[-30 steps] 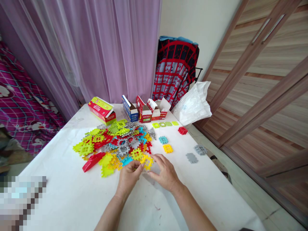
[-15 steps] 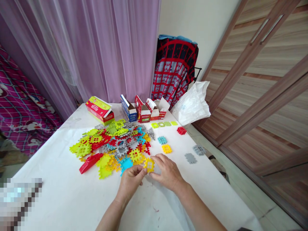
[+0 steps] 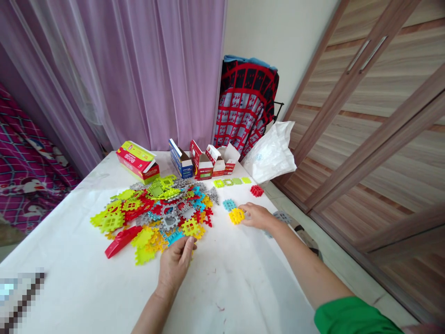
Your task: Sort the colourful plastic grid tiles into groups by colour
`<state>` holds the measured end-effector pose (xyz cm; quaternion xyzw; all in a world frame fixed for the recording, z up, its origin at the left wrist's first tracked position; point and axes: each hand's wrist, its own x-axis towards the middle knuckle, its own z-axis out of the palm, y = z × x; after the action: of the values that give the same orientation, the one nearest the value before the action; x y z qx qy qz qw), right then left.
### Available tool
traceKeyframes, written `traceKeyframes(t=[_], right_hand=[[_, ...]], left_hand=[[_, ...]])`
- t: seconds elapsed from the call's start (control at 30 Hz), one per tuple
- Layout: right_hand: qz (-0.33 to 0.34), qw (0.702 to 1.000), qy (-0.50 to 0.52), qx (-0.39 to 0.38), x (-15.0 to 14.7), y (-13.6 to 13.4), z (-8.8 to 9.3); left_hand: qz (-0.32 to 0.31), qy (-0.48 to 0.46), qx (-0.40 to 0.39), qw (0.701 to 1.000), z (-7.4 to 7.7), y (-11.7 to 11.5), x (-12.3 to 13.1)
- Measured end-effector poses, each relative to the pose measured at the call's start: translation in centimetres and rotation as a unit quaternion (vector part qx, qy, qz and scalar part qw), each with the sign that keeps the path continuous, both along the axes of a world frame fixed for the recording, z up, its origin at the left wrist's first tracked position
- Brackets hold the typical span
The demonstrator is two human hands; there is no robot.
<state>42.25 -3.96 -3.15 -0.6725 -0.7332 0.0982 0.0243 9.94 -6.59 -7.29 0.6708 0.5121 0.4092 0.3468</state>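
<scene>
A yellow notched window-pattern building tile (image 3: 237, 216) is pinched in the fingers of my right hand (image 3: 257, 216), at the yellow stack's place just in front of a light-blue tile stack (image 3: 229, 204). My left hand (image 3: 175, 262) rests at the near edge of the mixed tile pile (image 3: 170, 208), fingers curled and thumb on top; what lies inside them, if anything, is hidden. Close to that hand are a yellow window tile (image 3: 190, 227) and a blue tile (image 3: 174, 237).
Past my right hand lie a red tile stack (image 3: 257, 190), grey tiles (image 3: 282, 216) partly behind my forearm, and a row of green tiles (image 3: 237, 181). Open boxes (image 3: 201, 167) and a white plastic bag (image 3: 269, 155) stand behind. A red curved piece (image 3: 122, 241) is left.
My right hand has moved away from my left, forward and right, carrying the yellow tile to the yellow stack. My left hand has let go of that tile and shifted slightly left.
</scene>
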Motion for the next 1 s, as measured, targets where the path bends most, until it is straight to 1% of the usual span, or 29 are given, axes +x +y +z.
traceKeyframes(t=[0.2, 0.4, 0.57, 0.77, 0.83, 0.9, 1.0], right_hand=[[0.028, 0.999, -0.042, -0.012, -0.7, 0.6, -0.1], [0.022, 0.999, -0.041, -0.020, -0.7, 0.7, -0.2], [0.025, 0.998, -0.046, -0.029, -0.9, 0.7, -0.2], [0.004, 0.999, -0.041, -0.026, -1.1, 0.1, 0.3], [0.000, 0.999, -0.037, -0.012, -1.4, -0.3, 0.4], [0.000, 1.000, -0.025, 0.017, -2.1, -0.7, 0.3], [0.013, 0.997, 0.021, 0.073, -4.0, -1.2, -0.3]], left_hand=[[0.039, -0.011, 0.033, 0.999, -0.1, 0.2, -0.5], [0.060, -0.044, 0.039, 0.996, -0.1, 0.4, -0.8], [0.067, -0.047, 0.041, 0.996, 0.0, 0.5, -0.8], [0.096, -0.043, 0.042, 0.994, 0.4, 0.7, -1.1], [0.112, -0.044, 0.045, 0.992, 0.5, 0.8, -1.2], [0.131, -0.047, 0.046, 0.989, 0.6, 1.1, -1.5], [0.161, -0.061, 0.036, 0.984, 0.8, 1.4, -1.9]])
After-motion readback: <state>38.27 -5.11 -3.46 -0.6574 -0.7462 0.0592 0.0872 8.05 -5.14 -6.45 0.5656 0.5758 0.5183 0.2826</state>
